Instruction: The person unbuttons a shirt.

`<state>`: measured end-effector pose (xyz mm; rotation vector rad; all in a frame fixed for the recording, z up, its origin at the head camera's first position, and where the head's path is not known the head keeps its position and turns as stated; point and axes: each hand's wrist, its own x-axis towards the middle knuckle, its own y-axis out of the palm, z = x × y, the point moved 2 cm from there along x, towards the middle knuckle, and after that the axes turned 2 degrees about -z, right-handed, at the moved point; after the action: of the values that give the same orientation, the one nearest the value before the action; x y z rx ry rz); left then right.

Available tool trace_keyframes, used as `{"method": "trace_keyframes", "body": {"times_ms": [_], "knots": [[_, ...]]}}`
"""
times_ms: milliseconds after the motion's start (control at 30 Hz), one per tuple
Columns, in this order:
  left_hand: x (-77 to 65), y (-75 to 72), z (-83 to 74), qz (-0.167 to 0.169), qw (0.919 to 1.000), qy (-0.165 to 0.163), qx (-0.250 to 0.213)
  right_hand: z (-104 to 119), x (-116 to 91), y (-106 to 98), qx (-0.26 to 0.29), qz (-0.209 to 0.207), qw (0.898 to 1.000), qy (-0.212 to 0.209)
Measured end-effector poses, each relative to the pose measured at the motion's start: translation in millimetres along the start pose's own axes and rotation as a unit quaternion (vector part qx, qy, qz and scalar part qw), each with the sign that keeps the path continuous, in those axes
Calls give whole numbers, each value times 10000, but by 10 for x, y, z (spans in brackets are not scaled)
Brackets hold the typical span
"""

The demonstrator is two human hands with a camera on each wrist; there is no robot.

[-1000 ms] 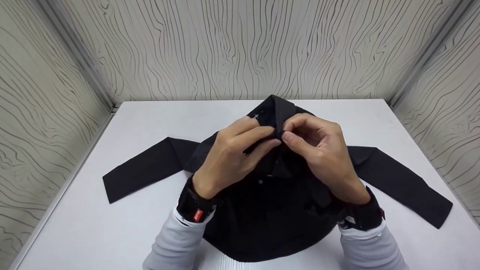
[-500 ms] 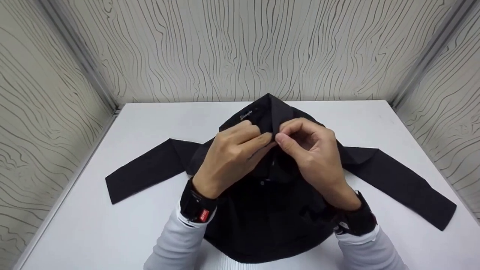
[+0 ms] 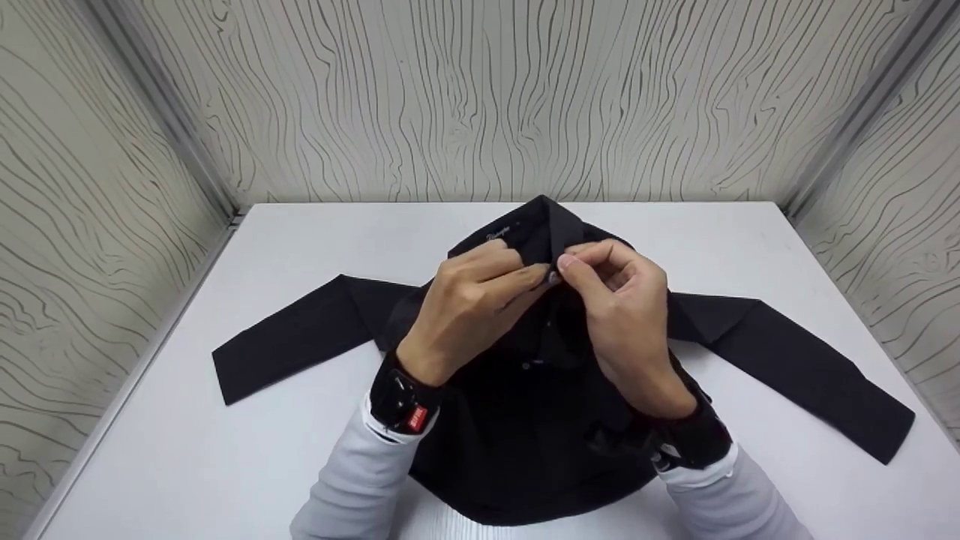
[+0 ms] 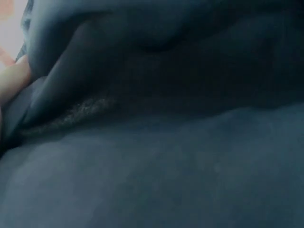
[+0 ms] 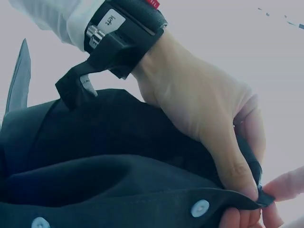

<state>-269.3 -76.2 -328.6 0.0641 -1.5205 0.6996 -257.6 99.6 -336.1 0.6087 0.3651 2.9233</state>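
A black long-sleeved shirt [image 3: 517, 435] lies on the table, its collar [image 3: 568, 225] raised at the neck. My left hand [image 3: 461, 307] pinches the front edge of the collar band. Opposite it, my right hand [image 3: 630, 315] pinches the same edge between thumb and index finger. A small pale button [image 3: 553, 277] shows between the fingertips. Seen from the right wrist, the left hand [image 5: 199, 104] grips the placket corner, and fingers [image 5: 289, 185] of the right hand meet it there. A white button [image 5: 200, 208] sits along the placket. Dark cloth [image 4: 166, 175] fills most of the left wrist view.
The shirt's left-side sleeve [image 3: 300, 330] and right-side sleeve [image 3: 810, 375] spread outward over the white table [image 3: 180, 457]. Wood-patterned panels [image 3: 480, 97] stand behind and at both sides. Straps with cameras [image 3: 405, 397] sit on the wrists.
The left hand has slid down off the neck label, which now shows. The right hand has shifted slightly left with its wrist turned inward, and a button has come into sight at the fingertips.
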Motion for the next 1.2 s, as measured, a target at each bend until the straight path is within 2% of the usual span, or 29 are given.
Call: {"method": "trace_keyframes", "body": {"times_ms": [133,267,400,467,533,567,633,700,733,833,900,1000,1100,1200], "knots": [[0,23,-17,-49,9996,-111,-261,-1,3,18,400,194,9988,211],[29,-30,56,-3,9934,-751,-866,62,36,-22,282,261,9993,45],[14,-157,236,283,9760,-1827,-1148,104,109,-96,241,163,9994,-160],[-19,-200,323,679,9647,-2334,-1013,103,130,-118,309,207,9992,-174],[-57,-206,374,1136,9548,-2660,-677,88,144,-125,368,267,9989,-151],[-70,-198,376,1355,9519,-2717,-419,80,147,-123,357,290,9988,-135],[-75,-176,322,1659,9501,-2634,200,63,150,-117,264,332,9990,-125],[-49,-160,208,1758,9496,-2513,641,52,153,-113,124,374,9991,-136],[-31,-156,141,1773,9500,-2470,714,50,152,-112,49,394,9991,-144],[23,-145,-28,1919,9504,-2426,313,47,155,-113,-128,487,9986,-179],[32,-114,-62,2094,9449,-2514,-118,48,151,-116,-222,520,9981,-236],[14,-65,-33,2150,9373,-2694,-526,44,135,-122,-443,476,9972,-381],[-21,-48,21,1963,9345,-2882,-717,39,122,-125,-595,390,9961,-516],[-41,-53,67,1838,9331,-2975,-837,37,124,-121,-510,346,9965,-567]]}}
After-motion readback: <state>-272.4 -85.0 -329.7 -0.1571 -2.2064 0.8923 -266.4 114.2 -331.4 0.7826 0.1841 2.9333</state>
